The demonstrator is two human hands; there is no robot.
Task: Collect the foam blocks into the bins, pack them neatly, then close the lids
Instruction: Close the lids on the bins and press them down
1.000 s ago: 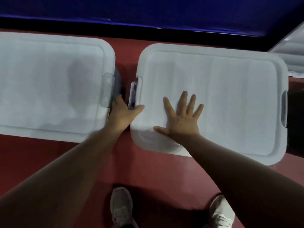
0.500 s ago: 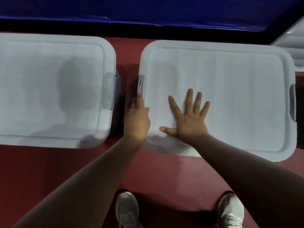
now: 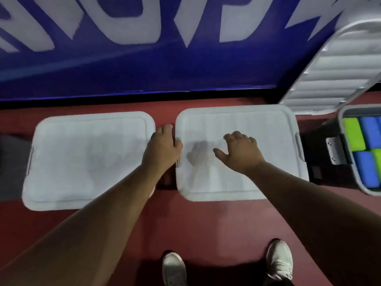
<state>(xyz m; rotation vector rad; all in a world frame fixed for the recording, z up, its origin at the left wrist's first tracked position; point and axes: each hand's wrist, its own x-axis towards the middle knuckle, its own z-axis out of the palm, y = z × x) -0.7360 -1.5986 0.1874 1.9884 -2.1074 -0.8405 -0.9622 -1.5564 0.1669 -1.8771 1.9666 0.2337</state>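
The left hand (image 3: 162,147) lies at the lid's (image 3: 237,182) left-edge latch (image 3: 179,161), its grip unclear, while the right hand (image 3: 241,153) hovers loosely spread and empty above.

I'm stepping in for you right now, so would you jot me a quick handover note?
Hands: left hand open, resting at the middle bin's end latch; right hand open, just over the middle lid.
Done: left lid and middle lid are on; latch state unclear.
To do: right bin open, foam blocks packed inside, loose lid propped against the wall; close it.
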